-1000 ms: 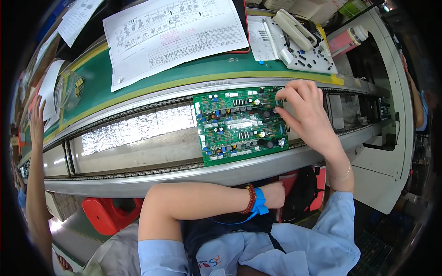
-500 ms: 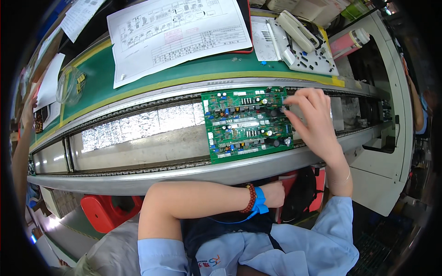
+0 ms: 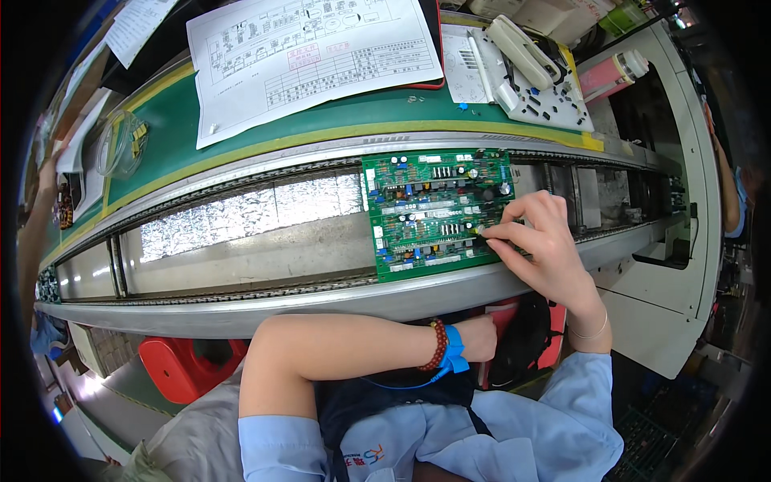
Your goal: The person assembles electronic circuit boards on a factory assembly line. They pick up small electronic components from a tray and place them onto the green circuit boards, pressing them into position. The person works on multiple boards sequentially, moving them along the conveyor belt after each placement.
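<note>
A green circuit board [image 3: 438,213] crowded with small components spans the two rails of a conveyor in front of me. Over its lower right part, my right hand [image 3: 542,249] pinches thumb and forefinger together at a small electronic component [image 3: 480,230]. The fingertips cover most of that part, so its exact kind is hidden. Held low in front of my body, across the conveyor's near side, my left hand [image 3: 480,337] is closed in a fist, away from the board. A blue wrist strap [image 3: 454,350] and a beaded bracelet [image 3: 438,347] circle that wrist.
Behind the conveyor, a printed drawing [image 3: 321,64] lies on the green bench mat [image 3: 165,120]. A white tray [image 3: 554,112] at the back right carries loose black parts and a beige handset [image 3: 522,52]. The metal rail [image 3: 241,309] runs along the near side; a red stool [image 3: 173,373] stands below.
The board has shifted slightly to the right. My right hand has come down from the board's upper right to its lower right, fingertips now at a component. My left hand stays put.
</note>
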{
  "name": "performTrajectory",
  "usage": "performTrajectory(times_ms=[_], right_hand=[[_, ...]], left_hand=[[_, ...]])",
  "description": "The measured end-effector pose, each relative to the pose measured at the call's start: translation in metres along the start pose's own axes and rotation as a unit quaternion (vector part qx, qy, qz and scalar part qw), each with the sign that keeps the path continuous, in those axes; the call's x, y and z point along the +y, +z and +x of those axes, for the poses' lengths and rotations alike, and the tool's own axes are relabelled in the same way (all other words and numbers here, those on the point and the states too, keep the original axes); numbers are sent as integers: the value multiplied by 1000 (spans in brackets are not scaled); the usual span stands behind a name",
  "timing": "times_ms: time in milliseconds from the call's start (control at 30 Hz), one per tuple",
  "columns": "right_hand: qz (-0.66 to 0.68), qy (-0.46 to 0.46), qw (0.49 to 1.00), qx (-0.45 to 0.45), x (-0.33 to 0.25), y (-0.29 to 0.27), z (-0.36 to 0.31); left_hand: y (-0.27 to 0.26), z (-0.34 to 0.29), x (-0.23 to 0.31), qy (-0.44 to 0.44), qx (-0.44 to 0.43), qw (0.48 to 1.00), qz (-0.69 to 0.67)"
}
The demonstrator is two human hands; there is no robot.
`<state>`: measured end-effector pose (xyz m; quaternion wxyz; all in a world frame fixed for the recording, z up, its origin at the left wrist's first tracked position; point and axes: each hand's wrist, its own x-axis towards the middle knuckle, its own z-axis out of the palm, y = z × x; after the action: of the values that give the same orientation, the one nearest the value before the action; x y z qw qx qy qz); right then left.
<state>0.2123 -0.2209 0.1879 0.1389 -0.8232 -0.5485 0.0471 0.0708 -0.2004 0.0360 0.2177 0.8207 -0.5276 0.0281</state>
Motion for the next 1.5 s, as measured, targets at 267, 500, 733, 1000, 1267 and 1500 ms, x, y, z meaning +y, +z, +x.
performTrajectory(times_ms=[267,500,733,1000,1267,1500], right_hand=[[8,193,978,81,29,-4,-10],[129,268,955,17,36,6,-19],[122,237,964,5,25,9,-9],[124,156,979,-33,3,19,17],[147,72,984,-71,-19,25,37],[46,45,998,-26,-27,27,45]], left_hand=[[9,-1,3,-14,31,999,-9],[12,0,3,-6,44,999,-25],[13,1,4,-8,49,999,-13],[19,6,4,3,44,998,-40],[24,13,7,-4,1,999,-36],[28,24,8,6,-34,998,-54]])
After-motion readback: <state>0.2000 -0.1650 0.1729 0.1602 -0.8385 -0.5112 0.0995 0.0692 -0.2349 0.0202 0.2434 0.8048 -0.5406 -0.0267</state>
